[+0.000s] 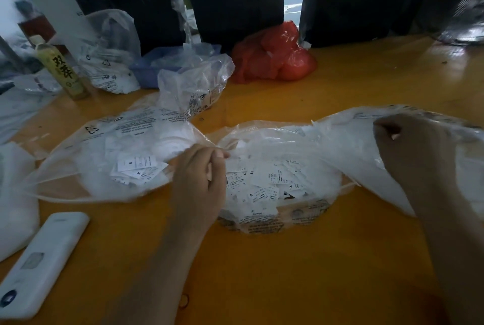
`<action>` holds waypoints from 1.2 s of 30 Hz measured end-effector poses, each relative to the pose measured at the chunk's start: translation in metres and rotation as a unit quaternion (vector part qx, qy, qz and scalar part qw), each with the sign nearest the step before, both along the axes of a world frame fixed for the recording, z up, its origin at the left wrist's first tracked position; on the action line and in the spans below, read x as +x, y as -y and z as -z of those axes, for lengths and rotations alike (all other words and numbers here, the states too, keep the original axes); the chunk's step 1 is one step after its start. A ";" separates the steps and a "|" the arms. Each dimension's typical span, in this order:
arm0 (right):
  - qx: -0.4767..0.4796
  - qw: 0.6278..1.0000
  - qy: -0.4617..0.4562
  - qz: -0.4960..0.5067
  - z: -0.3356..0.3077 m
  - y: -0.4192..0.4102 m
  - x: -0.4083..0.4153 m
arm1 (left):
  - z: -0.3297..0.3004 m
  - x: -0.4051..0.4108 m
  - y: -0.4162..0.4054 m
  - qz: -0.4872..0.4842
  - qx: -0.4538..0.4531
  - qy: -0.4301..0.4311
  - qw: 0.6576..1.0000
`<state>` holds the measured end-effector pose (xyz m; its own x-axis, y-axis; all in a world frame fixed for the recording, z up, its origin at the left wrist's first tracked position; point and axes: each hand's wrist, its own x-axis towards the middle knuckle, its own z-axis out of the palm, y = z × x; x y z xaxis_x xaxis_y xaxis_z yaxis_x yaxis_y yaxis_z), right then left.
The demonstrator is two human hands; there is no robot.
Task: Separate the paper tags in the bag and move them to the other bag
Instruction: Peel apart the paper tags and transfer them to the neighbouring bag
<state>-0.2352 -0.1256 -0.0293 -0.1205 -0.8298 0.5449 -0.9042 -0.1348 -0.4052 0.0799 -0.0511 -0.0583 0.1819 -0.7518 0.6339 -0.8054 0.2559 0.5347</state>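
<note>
**tagsorter22:** Head view, biggest stuff first: orange desk (301,272) fills everything. Two clear plastic bags on it, side by side. The left bag (110,157) lies flat with a few paper tags (136,167) inside. The right bag (275,188) is open at the middle and stuffed with a heap of loose tags (264,185), size letters like S, M, XL showing.

**foldnpack:** And the hands?

**tagsorter22:** Left hand (200,180) sits right between the two bags, grip curled, fingertips pinching at the plastic where they meet; can't tell if a tag is in there too. Right hand (408,151) is at the far right, grip closed on the right bag's film, holding it lifted. Also: red bag (272,54) far back, white remote (42,261) near left, bottle (60,68) far left.
</note>
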 end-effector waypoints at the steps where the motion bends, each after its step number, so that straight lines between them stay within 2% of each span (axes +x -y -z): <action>1: -0.005 0.996 0.075 -0.041 -0.002 -0.003 0.008 | 0.000 -0.009 -0.002 0.038 0.003 -0.024 0.999; 2: 0.012 0.983 0.161 -0.091 -0.003 -0.007 0.017 | 0.000 -0.016 -0.003 0.070 0.012 -0.045 0.996; 4: 0.089 0.921 0.317 -0.207 -0.002 -0.018 0.039 | 0.002 -0.027 -0.006 0.125 0.052 -0.094 0.986; 5: 0.122 0.892 0.358 -0.248 0.000 -0.024 0.049 | 0.003 -0.031 -0.007 0.151 0.080 -0.124 0.977; 9: 0.200 0.830 0.401 -0.331 0.015 -0.039 0.078 | 0.010 -0.040 -0.011 0.218 0.183 -0.213 0.935; 13: 0.213 0.811 0.424 -0.343 0.023 -0.044 0.088 | 0.016 -0.037 -0.007 0.181 0.188 -0.235 0.936; 17: 0.224 0.815 0.423 -0.328 0.020 -0.046 0.093 | 0.013 -0.034 -0.006 0.169 0.169 -0.282 0.929; 22: 0.242 0.868 0.309 -0.303 0.023 -0.046 0.093 | 0.014 -0.033 -0.006 0.158 0.171 -0.318 0.919; 27: 0.227 0.873 0.296 -0.315 0.023 -0.046 0.095 | 0.013 -0.033 -0.005 0.177 0.164 -0.390 0.889; 29: 0.229 0.872 0.286 -0.324 0.025 -0.047 0.097 | 0.012 -0.034 -0.004 0.194 0.155 -0.439 0.863; 31: 0.226 0.886 0.253 -0.315 0.028 -0.046 0.099 | 0.010 -0.034 -0.002 0.209 0.149 -0.499 0.828; 34: 0.166 0.938 0.114 -0.281 0.032 -0.042 0.101 | 0.006 -0.030 -0.002 0.211 0.136 -0.590 0.767; 36: 0.178 0.939 0.009 -0.294 0.034 -0.041 0.103 | 0.004 -0.028 -0.002 0.203 0.135 -0.615 0.750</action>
